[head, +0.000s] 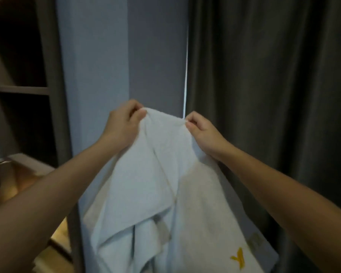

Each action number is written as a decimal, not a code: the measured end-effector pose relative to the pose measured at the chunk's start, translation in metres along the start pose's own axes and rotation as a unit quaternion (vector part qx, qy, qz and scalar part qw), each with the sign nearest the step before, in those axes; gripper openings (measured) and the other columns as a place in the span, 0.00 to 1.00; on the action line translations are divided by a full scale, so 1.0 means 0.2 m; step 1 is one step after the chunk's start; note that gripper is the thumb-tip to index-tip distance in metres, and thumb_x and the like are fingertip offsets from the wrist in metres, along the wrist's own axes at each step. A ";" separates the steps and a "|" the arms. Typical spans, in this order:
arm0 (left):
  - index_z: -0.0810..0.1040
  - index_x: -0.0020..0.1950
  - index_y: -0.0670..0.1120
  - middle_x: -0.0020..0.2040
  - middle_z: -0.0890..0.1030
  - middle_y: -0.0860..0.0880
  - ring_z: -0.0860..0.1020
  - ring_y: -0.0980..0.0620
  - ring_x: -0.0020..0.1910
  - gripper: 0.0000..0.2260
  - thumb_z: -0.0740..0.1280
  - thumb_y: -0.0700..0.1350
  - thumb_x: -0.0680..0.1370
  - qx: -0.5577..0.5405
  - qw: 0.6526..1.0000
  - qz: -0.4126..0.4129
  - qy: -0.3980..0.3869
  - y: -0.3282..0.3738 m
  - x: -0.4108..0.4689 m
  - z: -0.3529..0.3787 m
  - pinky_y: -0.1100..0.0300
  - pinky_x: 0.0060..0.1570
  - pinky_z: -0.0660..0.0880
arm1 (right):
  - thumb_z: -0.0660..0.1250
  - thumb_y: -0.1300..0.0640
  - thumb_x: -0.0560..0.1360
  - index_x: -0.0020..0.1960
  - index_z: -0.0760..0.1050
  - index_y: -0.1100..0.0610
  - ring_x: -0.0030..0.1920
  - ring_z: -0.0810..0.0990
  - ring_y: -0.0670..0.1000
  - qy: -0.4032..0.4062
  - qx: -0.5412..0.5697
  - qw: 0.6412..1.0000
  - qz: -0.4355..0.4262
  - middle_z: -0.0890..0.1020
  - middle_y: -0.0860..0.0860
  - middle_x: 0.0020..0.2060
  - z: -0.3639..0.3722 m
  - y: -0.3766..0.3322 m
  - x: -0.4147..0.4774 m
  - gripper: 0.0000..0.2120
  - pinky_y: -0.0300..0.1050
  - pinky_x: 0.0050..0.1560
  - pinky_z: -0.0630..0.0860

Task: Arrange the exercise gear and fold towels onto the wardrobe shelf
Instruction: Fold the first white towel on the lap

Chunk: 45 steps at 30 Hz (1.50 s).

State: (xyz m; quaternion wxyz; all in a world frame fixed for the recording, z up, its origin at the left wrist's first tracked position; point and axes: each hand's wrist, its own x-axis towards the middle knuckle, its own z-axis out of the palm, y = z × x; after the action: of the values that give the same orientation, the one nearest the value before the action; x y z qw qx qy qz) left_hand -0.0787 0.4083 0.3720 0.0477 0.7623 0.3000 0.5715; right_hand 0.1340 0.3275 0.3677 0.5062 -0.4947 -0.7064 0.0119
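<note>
Two hands raised: left hand grip pinching white towel top edge at 11 o'clock, right hand grip pinching at 1 o'clock; towel hangs before dark curtain.

1. Overall exposure: dim. The room reads in muted grey-blue tones with low contrast.
2. Light sources: a thin bright strip of daylight shows along the edge of the dark curtain. A warm yellow-orange glow lights the lower left corner, near the wardrobe shelf.
3. Brightest surface: the white towel, cool-tinted, without glare.
4. Shadows: the wardrobe compartments are nearly black, and detail inside them cannot be resolved. Curtain folds show soft vertical shading.
5. Sharpness: soft throughout, with fine texture smeared. The yellow mark at the towel's lower edge is blurred.
6. Distortion: wide-angle stretching enlarges the forearms at the lower corners, and the verticals lean.
</note>
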 end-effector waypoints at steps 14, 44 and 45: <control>0.77 0.47 0.44 0.41 0.78 0.47 0.75 0.51 0.40 0.07 0.63 0.45 0.81 0.038 0.992 -0.118 -0.025 -0.85 -0.27 -0.42 0.57 0.42 0.71 | 0.60 0.64 0.81 0.44 0.68 0.59 0.35 0.67 0.44 -0.097 0.070 0.993 -0.003 0.69 0.47 0.34 1.07 -0.04 0.12 0.06 0.36 0.40 0.65; 0.75 0.47 0.47 0.38 0.73 0.57 0.71 0.64 0.35 0.05 0.61 0.45 0.82 0.020 0.992 -0.104 -0.067 -2.94 0.20 -0.99 0.73 0.36 0.68 | 0.58 0.55 0.82 0.45 0.68 0.52 0.34 0.72 0.44 -0.063 0.089 0.994 0.022 0.72 0.44 0.33 3.10 -0.02 0.88 0.07 0.39 0.33 0.69; 0.75 0.47 0.46 0.38 0.73 0.56 0.71 0.64 0.35 0.05 0.62 0.45 0.82 0.018 0.992 -0.099 -0.069 -2.99 0.23 -1.00 0.72 0.36 0.67 | 0.58 0.55 0.82 0.46 0.68 0.54 0.34 0.72 0.43 -0.061 0.091 0.993 0.034 0.73 0.44 0.34 3.14 -0.02 0.92 0.07 0.39 0.34 0.69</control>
State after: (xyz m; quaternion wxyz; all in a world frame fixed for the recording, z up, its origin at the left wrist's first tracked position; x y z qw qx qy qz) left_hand -0.4908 0.8654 0.2312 0.1109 0.7673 0.3804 0.5042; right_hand -0.3256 0.7602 0.1939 0.5045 -0.4687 -0.7146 0.1231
